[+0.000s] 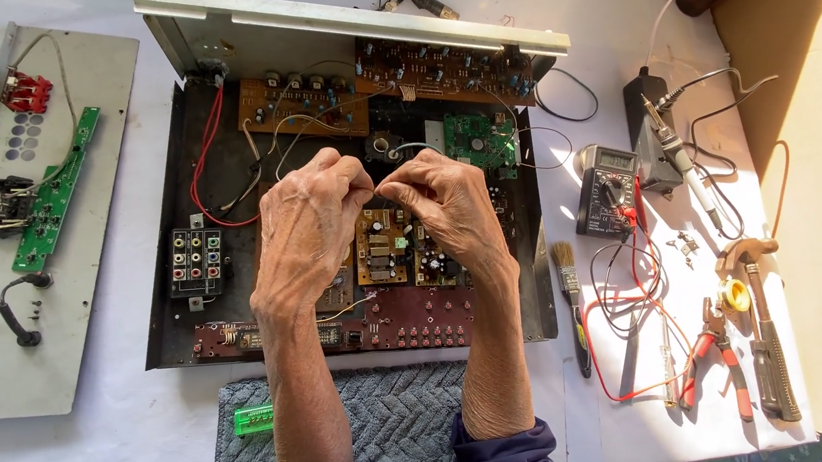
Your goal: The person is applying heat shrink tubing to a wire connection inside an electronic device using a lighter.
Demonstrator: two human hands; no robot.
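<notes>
Head view: left hand (309,233) and right hand (451,207) meet fingertip to fingertip, pinched narrow; whether they hold anything I cannot tell. Both hover mid-chassis (167,285) over circuit boards (393,248), multimeter (608,190) beyond its right edge.

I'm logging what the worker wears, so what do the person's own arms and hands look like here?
Left hand and right hand are bare: no gloves, rings or watch visible. Forearms are uncovered, with dark navy sleeves pushed up near the elbows.

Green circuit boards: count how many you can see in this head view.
2. One long narrow green board lies on the grey panel at left; one square green board sits inside the open chassis. The hands may hide others.
</notes>
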